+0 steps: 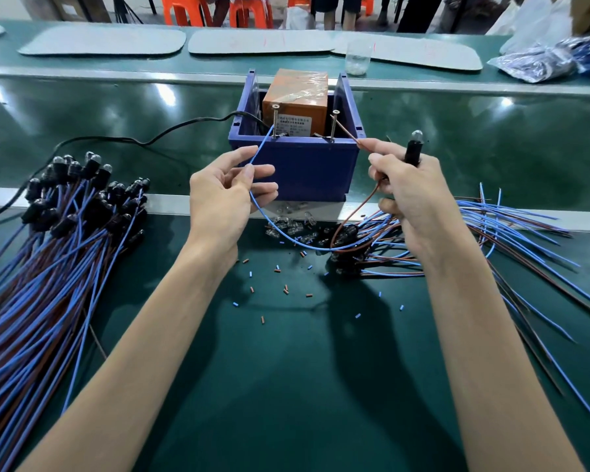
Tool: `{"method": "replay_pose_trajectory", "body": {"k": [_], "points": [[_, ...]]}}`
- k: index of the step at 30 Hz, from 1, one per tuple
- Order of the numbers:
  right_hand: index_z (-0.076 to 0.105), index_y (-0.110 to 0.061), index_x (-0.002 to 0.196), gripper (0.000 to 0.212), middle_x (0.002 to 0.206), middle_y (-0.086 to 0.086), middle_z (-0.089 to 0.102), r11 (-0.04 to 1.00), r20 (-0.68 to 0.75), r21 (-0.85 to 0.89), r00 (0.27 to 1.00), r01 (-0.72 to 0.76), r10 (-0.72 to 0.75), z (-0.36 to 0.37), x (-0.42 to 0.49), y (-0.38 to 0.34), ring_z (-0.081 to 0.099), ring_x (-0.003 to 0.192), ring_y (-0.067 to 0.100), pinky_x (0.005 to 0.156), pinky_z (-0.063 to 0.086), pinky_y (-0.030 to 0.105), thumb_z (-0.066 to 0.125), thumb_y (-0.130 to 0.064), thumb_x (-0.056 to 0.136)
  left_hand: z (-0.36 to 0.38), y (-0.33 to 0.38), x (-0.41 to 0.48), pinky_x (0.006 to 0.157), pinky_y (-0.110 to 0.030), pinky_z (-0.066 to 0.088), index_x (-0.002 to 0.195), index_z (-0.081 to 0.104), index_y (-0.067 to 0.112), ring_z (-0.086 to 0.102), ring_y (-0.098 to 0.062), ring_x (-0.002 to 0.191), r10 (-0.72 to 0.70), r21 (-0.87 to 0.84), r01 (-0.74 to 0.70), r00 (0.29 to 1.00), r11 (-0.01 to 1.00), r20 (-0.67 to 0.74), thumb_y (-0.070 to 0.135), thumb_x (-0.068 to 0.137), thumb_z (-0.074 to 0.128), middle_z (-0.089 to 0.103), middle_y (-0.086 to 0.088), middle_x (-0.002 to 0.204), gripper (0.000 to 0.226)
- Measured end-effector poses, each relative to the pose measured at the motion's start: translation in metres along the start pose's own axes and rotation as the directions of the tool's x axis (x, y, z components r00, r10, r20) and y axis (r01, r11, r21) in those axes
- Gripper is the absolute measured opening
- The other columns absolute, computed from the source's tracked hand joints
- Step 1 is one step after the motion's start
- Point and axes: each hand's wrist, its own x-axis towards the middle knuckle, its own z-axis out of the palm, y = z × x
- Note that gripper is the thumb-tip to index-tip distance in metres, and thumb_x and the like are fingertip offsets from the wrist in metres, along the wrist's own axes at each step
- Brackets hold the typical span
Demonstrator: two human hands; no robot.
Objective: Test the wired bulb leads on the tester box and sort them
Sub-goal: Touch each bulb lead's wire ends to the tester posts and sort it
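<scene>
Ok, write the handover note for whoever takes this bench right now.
Left hand: fingers pinch the thin blue wire, its tip at the left upright screw on the blue plastic tester box.
Right hand: grips the black bulb holder and pinches the thin brown wire, its tip by the right upright screw.
The clear glass bulb shows no obvious glow.
Done, probably: the tidy bundle of leads on the left.
Left, probably: the loose spread of leads on the right, then sorting the lead in hand.
</scene>
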Motion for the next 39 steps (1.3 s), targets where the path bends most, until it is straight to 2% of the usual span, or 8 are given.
{"method": "replay_pose_trajectory", "body": {"k": [15,30,39], "points": [[0.071,-0.021,0.086,0.03,0.065,-0.002,0.031,1.0,-0.017,-0.008,1.0,0.025,-0.025,-0.0024,0.0005,0.001,0.023,0.041,0.004,0.037,0.02,0.014,0.047,-0.005,0.094,-0.0006,-0.0021,0.0008,0.058,-0.016,0.052,0.1,0.063,0.019,0.062,-0.003,0.053,-0.008,0.024,0.009,0.999,1.0,-0.033,0.0,0.1,0.04,0.067,-0.001,0.085,0.029],[0.068,-0.02,0.083,0.018,0.064,-0.008,0.041,1.0,-0.079,-0.023,0.997,0.016,-0.017,-0.0054,0.004,0.0049,0.033,0.043,0.002,0.039,0.024,0.012,0.054,-0.012,0.092,-0.0007,-0.0023,0.0009,0.057,-0.016,0.052,0.104,0.063,0.016,0.06,-0.002,0.05,-0.015,0.034,0.016,0.999,0.999,-0.034,-0.001,0.1,0.04,0.065,0.0,0.082,0.028],[0.068,-0.021,0.08,0.021,0.066,-0.006,0.04,1.0,-0.061,-0.012,0.998,0.027,-0.027,-0.0077,0.0042,0.0045,0.03,0.045,0.003,0.04,0.023,0.014,0.053,-0.012,0.092,0.0005,-0.0023,0.0008,0.057,-0.015,0.051,0.102,0.063,0.019,0.06,-0.002,0.051,-0.011,0.04,0.012,1.0,0.999,-0.025,0.0,0.1,0.041,0.066,0.001,0.082,0.029]]}}
